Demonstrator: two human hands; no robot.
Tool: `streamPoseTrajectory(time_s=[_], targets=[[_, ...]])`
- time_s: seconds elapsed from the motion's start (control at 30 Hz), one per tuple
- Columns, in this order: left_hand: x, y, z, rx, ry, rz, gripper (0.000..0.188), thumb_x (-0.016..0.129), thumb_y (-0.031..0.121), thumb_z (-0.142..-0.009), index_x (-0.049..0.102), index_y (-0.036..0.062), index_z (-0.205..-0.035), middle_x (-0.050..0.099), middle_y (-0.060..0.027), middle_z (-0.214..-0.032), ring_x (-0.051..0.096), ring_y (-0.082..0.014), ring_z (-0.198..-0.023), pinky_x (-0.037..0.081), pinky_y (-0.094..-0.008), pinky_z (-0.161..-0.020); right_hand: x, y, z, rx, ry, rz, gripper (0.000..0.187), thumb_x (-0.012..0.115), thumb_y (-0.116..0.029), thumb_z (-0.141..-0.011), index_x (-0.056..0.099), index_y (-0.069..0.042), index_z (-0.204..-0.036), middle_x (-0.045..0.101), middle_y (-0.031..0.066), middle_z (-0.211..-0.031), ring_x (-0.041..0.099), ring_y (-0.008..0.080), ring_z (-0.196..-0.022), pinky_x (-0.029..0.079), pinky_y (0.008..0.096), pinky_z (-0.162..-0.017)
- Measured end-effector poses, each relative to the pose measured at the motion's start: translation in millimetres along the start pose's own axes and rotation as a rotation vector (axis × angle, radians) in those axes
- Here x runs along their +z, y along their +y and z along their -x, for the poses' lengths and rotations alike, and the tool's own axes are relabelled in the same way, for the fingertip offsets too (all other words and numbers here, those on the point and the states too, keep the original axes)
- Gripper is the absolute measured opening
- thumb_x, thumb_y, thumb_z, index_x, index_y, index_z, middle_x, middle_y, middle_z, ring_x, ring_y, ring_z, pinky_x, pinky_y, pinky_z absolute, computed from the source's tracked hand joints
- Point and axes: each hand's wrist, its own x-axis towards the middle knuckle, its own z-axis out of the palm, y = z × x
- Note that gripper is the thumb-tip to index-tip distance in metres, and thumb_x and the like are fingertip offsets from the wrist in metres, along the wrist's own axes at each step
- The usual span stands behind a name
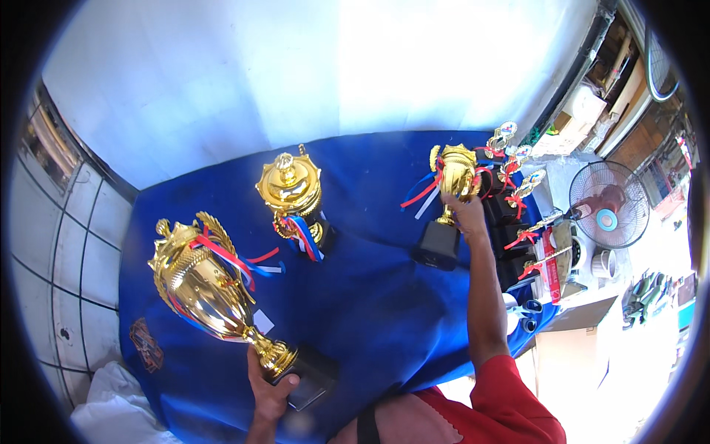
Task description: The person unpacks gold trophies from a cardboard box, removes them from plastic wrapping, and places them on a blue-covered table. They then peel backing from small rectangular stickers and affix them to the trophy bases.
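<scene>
My left hand [270, 388] grips a large gold trophy cup [211, 296] low on its stem, just above the black base. Red, white and blue ribbons hang from that cup, which leans to the upper left. With my right arm stretched out, my right hand [467, 214] is closed around a smaller gold trophy cup [458, 172] on a black base [436, 246]. It also carries ribbons in the same colours. Between them, farther back, a lidded gold trophy cup [288, 189] stands on the blue cloth [362, 296].
Several small trophies [518, 196] with red ribbons line the table's right side. Scissors [529, 314] lie near that edge. Beyond stand a fan [609, 205] and a cardboard box [569, 362]. A white sheet [244, 81] hangs behind; a white bag [118, 407] sits lower left.
</scene>
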Motion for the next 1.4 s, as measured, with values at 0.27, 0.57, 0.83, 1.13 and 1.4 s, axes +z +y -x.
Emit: streamPoseTrajectory(time_s=[0.27, 0.57, 0.83, 1.13, 1.4], targets=[[10.7, -13.0, 20.0, -0.117, 0.038, 0.013, 0.107, 0.092, 0.039, -0.070, 0.033, -0.0021, -0.149, 0.060, -0.0100, -0.120, 0.062, -0.0199, -0.109, 0.050, -0.0335, -0.096, 34.1, 11.9, 13.0, -0.262, -0.322, 0.182, 0.074, 0.087, -0.002, -0.060, 0.049, -0.002, -0.123, 0.062, 0.0104, -0.103, 0.061, 0.0242, -0.097, 0.052, 0.0383, -0.086], [20.3, -15.9, 33.5, -0.203, 0.073, -0.125, 0.093, 0.091, 0.028, -0.075, 0.038, -0.0035, -0.144, 0.062, -0.0117, -0.121, 0.062, -0.0202, -0.110, 0.050, -0.0342, -0.098, 37.4, -10.9, 16.6, -0.568, -0.308, 0.677, 0.087, 0.089, -0.015, -0.067, 0.046, 0.005, -0.140, 0.063, 0.0205, -0.122, 0.065, 0.0313, -0.107, 0.051, 0.0390, -0.094], [26.0, -35.0, 38.7, -0.197, 0.018, -0.088, 0.102, 0.090, 0.020, -0.077, 0.028, -0.0066, -0.153, 0.058, -0.0161, -0.133, 0.058, -0.0217, -0.121, 0.046, -0.0351, -0.106, 93.1, -42.7, 169.5, -0.212, -1.075, -0.036, 0.022, 0.071, -0.016, -0.097, 0.068, 0.000, -0.112, 0.073, 0.0051, -0.092, 0.067, 0.0116, -0.077, 0.055, 0.0267, -0.068], [37.8, -12.7, 23.6, -0.273, -0.028, -0.467, 0.096, 0.087, 0.027, -0.079, 0.032, 0.0019, -0.154, 0.059, -0.0137, -0.135, 0.058, -0.0233, -0.123, 0.045, -0.0372, -0.106, 184.8, 21.0, 264.8, 0.209, -1.095, -0.072, 0.056, 0.080, -0.027, -0.089, 0.050, 0.000, -0.129, 0.064, 0.0110, -0.117, 0.068, 0.0191, -0.095, 0.059, 0.0362, -0.070], [39.0, -1.8, 16.0, -0.320, -0.030, -0.223, 0.113, 0.091, 0.036, -0.072, 0.027, -0.0090, -0.154, 0.054, -0.0203, -0.139, 0.051, -0.0263, -0.132, 0.039, -0.0371, -0.112, 200.1, 40.9, 291.1, -0.061, -1.037, -0.356, 0.068, 0.080, -0.011, -0.087, 0.039, 0.003, -0.140, 0.062, 0.0118, -0.122, 0.062, 0.0163, -0.105, 0.053, 0.0304, -0.092]])
